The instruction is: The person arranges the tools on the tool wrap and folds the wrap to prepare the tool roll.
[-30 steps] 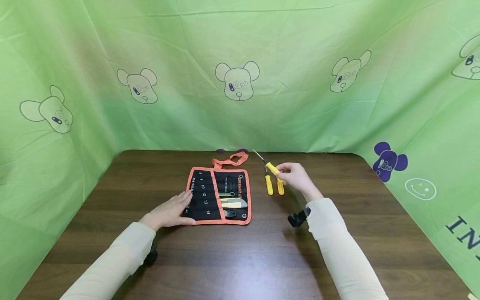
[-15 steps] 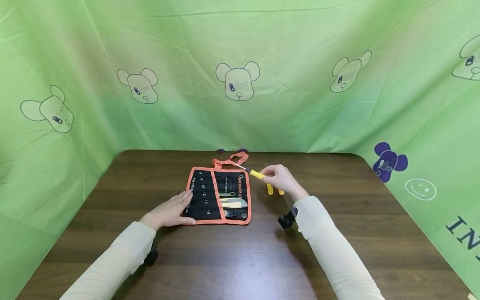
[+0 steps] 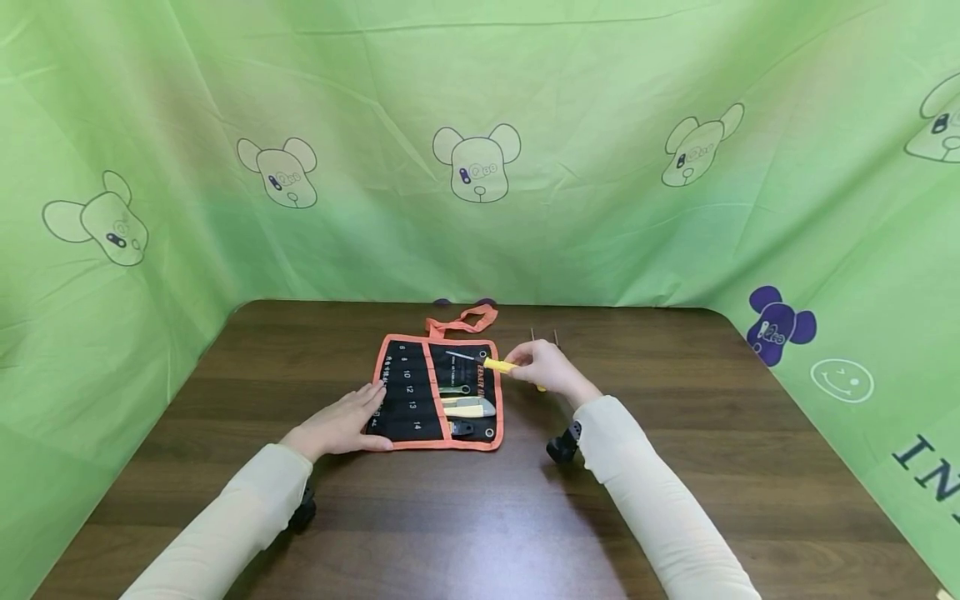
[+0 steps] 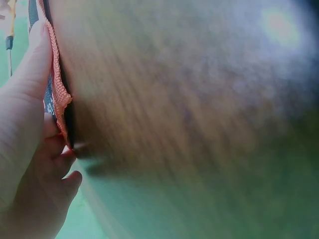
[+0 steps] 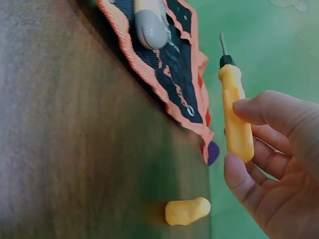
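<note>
A black tool pouch (image 3: 408, 392) with orange edging lies unrolled on the table. My left hand (image 3: 337, 425) rests on its left edge, fingers and thumb extended. Between thumb and fingers, my right hand (image 3: 546, 367) pinches a yellow-handled screwdriver (image 5: 234, 114). Its shaft points left, above the pouch's right half; the head view shows the tip near the middle seam. A utility knife (image 3: 471, 407), a small wrench (image 3: 454, 389) and a black-ended tool (image 3: 461, 427) sit in the pouch's pockets, their lower parts hidden.
Two more screwdrivers lie right of the pouch, mostly behind the right hand; one yellow handle (image 5: 187, 211) shows in the right wrist view. An orange strap (image 3: 461, 322) loops from the pouch's top. Green cloth (image 3: 480, 250) hangs behind the brown table (image 3: 420, 517).
My right hand has carried the screwdriver left and toward me, from above the other screwdrivers to over the pouch. The shaft has swung flatter, pointing left. My left hand has stayed put.
</note>
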The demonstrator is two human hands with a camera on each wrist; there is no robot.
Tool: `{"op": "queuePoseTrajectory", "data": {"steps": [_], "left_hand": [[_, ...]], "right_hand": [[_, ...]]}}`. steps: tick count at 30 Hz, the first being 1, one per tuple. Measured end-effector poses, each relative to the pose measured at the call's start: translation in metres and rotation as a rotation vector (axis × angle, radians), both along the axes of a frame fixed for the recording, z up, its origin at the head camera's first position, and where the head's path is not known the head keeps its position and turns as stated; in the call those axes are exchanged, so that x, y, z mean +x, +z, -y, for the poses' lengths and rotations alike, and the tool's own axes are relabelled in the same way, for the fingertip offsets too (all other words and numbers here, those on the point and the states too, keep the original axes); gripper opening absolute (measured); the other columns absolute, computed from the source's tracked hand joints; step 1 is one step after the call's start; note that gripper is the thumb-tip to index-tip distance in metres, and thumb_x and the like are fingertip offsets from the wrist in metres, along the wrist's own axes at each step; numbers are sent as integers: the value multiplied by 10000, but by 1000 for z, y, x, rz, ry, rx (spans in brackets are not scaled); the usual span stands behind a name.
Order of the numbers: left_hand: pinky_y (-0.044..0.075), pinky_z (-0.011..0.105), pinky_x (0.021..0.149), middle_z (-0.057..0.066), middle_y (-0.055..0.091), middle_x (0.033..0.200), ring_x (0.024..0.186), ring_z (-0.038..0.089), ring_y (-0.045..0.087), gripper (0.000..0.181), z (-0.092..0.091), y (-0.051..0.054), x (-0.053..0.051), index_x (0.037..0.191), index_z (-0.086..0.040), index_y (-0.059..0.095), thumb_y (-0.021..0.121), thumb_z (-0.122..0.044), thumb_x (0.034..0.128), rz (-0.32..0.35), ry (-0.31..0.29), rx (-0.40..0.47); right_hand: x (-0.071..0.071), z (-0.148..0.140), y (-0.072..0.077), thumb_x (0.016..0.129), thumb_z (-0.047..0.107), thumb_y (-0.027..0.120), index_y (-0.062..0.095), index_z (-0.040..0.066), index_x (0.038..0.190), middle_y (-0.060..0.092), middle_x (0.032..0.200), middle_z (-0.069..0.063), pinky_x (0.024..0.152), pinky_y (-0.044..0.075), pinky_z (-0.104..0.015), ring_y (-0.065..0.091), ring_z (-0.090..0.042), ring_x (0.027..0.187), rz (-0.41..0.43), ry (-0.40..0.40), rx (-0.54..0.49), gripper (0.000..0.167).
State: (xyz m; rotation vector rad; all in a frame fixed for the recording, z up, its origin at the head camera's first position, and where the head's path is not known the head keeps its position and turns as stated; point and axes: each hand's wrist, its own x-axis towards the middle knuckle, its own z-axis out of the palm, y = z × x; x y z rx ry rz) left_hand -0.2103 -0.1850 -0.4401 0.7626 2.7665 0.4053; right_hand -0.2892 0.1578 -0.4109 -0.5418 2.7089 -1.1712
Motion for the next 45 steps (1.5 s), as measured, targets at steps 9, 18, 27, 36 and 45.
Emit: {"op": "queuePoseTrajectory", "data": {"steps": [9,18,27,36,45], "left_hand": [[190,462,1065,212,182,1481,1349,350,168,951,1,-1,-1,1423,51,246,571,-595,806,-7,-5,9],[189,465,1065,214,182,1481,1350,349,166,951,1,-2,-1,1420,57,247,572,-593,807,-7,-6,13],[192,462,1065,212,183,1481,1350,346,170,945,1,-1,0,1419,57,253,576,-588,807,-13,-4,9],[190,464,1065,210,177,1484,1352,346,161,950,1,-2,-1,1422,55,246,572,-593,807,-7,-2,5],[190,458,1066,210,175,1484,1351,343,164,943,0,-1,0,1421,55,246,576,-584,811,0,2,2]], "right_hand": [[-1,6,-7,781,9,666,688,2,868,611,765,-39,604,447,-279,506,-167,670,-36,57,53,89],[-4,10,-12,778,1,688,686,-9,844,619,743,-36,590,444,-263,504,-158,640,-25,67,67,67],[-4,15,-13,778,19,702,683,11,812,616,717,-14,601,441,-262,504,-142,633,-47,91,114,40],[-6,21,-14,798,5,666,679,-3,933,621,800,-39,681,474,-299,533,-168,718,-16,53,73,135],[-7,31,-18,826,0,622,678,8,1006,649,965,-91,800,481,-363,574,-205,859,-55,22,39,189]]}}
